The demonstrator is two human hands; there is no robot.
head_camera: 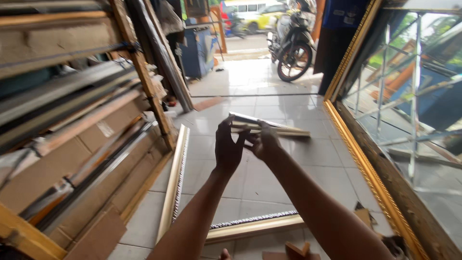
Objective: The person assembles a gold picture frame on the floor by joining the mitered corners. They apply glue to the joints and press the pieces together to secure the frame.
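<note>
Moulding pieces (pixel 269 126) – short lengths of pale gold frame moulding – are held in the air above the tiled floor (pixel 269 178), roughly at the middle of the head view. Left hand (pixel 229 147): fingers curled around the near end of the pieces, thumb on the facing side, grip pressed onto the moulding. Right hand (pixel 263 143): fingers closed under and around the same end, just beside the left hand, also pinching the moulding. The far ends project to the right, unsupported.

On the floor lie a long moulding strip (pixel 175 180) running away from the viewer and a second strip (pixel 255 226) lying crosswise near the bottom edge. A large gold-framed mirror (pixel 385 144) leans at the right; a rack of stored moulding lengths (pixel 72 135) stands at the left. A motorcycle (pixel 293 43) is parked at the open doorway.

Risks, as judged from this position:
- Both grips sit at one end – the free ends may sag or slip apart and drop onto the tiles, chipping the finish
- A swing to the right could strike the mirror
- The strips on the floor lie close to the feet and could trip the person
</note>
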